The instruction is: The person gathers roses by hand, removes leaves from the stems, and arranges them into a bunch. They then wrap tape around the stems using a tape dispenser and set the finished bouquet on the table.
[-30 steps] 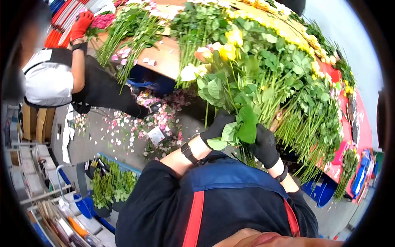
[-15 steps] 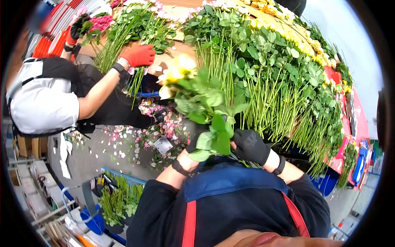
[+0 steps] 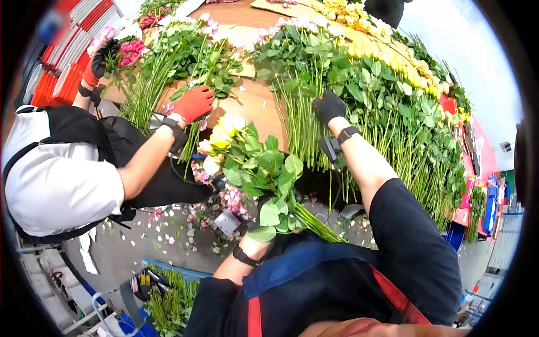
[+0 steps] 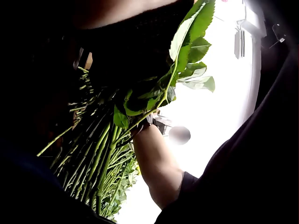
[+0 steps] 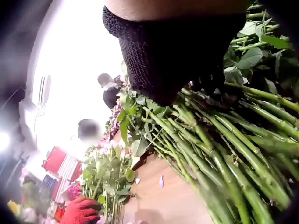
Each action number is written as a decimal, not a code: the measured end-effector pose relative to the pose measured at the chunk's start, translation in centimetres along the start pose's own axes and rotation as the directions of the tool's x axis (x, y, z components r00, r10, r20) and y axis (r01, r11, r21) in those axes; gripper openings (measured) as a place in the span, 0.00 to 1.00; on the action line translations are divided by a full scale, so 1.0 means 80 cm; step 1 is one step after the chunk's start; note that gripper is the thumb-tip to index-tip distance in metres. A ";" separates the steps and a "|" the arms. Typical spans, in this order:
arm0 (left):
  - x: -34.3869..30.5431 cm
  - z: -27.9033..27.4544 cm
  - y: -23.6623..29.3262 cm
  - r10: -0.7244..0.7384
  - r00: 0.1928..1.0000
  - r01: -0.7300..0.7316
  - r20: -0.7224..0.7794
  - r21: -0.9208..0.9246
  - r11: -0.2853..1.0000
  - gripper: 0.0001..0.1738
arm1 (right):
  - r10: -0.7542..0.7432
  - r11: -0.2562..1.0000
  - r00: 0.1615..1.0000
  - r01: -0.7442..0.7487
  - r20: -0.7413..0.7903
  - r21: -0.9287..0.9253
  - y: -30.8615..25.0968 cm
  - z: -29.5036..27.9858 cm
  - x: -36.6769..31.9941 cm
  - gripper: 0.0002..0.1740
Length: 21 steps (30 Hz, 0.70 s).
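Black glove on, the left hand (image 3: 263,209) is gripping a bunch (image 3: 261,165) in front of the body, its fingers mostly hidden by the leaves. Yellow and pale roses (image 3: 226,131) are pointing up and left, while the bunch's cut stems (image 3: 319,223) are sticking out to the lower right, above the apron (image 3: 314,259). The right hand (image 3: 329,108), also in black, is reaching forward over the rose stems (image 3: 298,124) lying on the table (image 3: 264,109). In the right wrist view its glove is covering part of those stems; I cannot tell how far its fingers are opening or whether they are holding any.

To the left, another person (image 3: 70,182) is standing at the same table. Their red-gloved hand (image 3: 192,104) is hovering or resting by some stems, which of the two I cannot tell, and their raised hand (image 3: 101,60) is holding pink roses (image 3: 101,39). Petals (image 3: 231,200) and a white card (image 3: 227,222) are lying on the floor below. Greenery (image 3: 173,297) is standing at the lower left.
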State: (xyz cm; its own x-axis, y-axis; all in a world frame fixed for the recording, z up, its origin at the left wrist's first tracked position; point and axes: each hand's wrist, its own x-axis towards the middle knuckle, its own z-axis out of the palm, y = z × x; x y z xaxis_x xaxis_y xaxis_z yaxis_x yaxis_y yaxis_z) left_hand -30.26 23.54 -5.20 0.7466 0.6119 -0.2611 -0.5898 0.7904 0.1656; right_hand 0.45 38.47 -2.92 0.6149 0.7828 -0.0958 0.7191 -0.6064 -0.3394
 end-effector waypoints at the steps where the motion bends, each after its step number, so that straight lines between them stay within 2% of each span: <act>1: 0.002 -0.001 0.002 -0.004 1.000 0.004 0.004 0.003 1.000 0.18 | 0.021 0.996 1.000 -0.021 0.000 0.088 0.006 0.002 0.006 0.22; 2: 0.005 -0.002 0.004 -0.004 1.000 0.004 0.011 0.005 1.000 0.18 | 0.055 0.986 0.995 -0.041 -0.080 0.164 0.013 0.006 0.007 0.19; 4: 0.007 -0.001 0.006 -0.007 1.000 0.007 0.022 0.014 1.000 0.17 | 0.161 0.905 0.987 -0.143 -0.012 0.400 0.030 0.004 0.012 0.16; 5: 0.007 0.000 0.007 -0.015 1.000 0.015 0.028 0.015 1.000 0.17 | -0.063 0.985 0.995 0.074 -0.073 0.157 0.055 0.015 0.027 0.15; 6: 0.008 0.000 0.006 -0.019 0.999 0.018 0.033 0.016 1.000 0.17 | -0.035 0.877 0.998 0.057 -0.055 0.476 0.077 0.027 0.032 0.13; 7: 0.010 0.000 0.005 -0.026 0.999 0.025 0.038 0.017 1.000 0.17 | -0.008 0.670 0.999 0.033 -0.037 0.741 0.072 0.015 0.018 0.12; 8: 0.012 0.002 0.003 -0.036 0.998 0.035 0.048 0.018 0.999 0.16 | 0.108 0.278 0.985 -0.163 0.138 0.947 0.074 -0.001 0.000 0.11; 10: 0.015 0.005 -0.003 -0.056 0.996 0.054 0.074 0.028 0.998 0.16 | 0.083 0.497 0.992 0.039 -0.092 0.867 0.065 -0.047 -0.035 0.11; 12: 0.024 0.013 -0.013 -0.077 0.990 0.072 0.122 0.049 0.996 0.16 | 0.084 0.531 0.990 0.050 -0.111 0.846 0.065 -0.086 -0.086 0.10; 14: 0.036 0.026 -0.026 -0.112 0.979 0.101 0.170 0.075 0.992 0.15 | 0.101 0.534 0.994 -0.027 -0.033 0.845 0.080 -0.122 -0.154 0.15; 15: 0.041 0.038 -0.032 -0.133 0.974 0.119 0.183 0.083 0.989 0.15 | -0.072 0.611 0.988 0.155 -0.140 0.776 0.097 -0.134 -0.190 0.14; 16: 0.045 0.060 -0.037 -0.158 0.974 0.144 0.165 0.093 0.985 0.15 | -0.252 0.645 0.939 0.343 -0.233 0.683 0.112 -0.146 -0.225 0.14; 17: 0.048 0.081 -0.041 -0.184 0.972 0.170 0.146 0.103 0.980 0.15 | -0.126 0.554 0.988 0.147 -0.093 0.820 0.117 -0.160 -0.261 0.14; 18: 0.047 0.105 -0.049 -0.164 0.982 0.148 0.098 0.156 0.977 0.16 | -0.014 0.423 0.998 -0.054 0.067 0.904 0.126 -0.170 -0.294 0.14; 19: 0.048 0.116 -0.058 -0.226 0.973 0.217 0.038 0.168 0.962 0.18 | -0.039 0.450 0.995 -0.066 0.093 0.890 0.145 -0.167 -0.319 0.14; 20: 0.056 0.116 -0.078 -0.173 0.984 0.179 -0.049 0.290 0.940 0.21 | -0.058 0.477 0.991 -0.076 0.118 0.875 0.165 -0.165 -0.343 0.14; 21: 0.059 0.118 -0.092 -0.223 0.975 0.215 0.002 0.260 0.942 0.23 | -0.059 0.462 0.978 -0.149 0.198 0.874 0.176 -0.166 -0.365 0.14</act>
State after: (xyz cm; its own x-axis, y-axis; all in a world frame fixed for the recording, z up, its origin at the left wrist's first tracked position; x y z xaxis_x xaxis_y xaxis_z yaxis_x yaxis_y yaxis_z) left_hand -19.45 20.91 1.34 0.8598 0.4206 -0.2896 -0.3153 0.8833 0.3468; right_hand -3.09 5.21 7.55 0.4953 0.8291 -0.2594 -0.0429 -0.2749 -0.9605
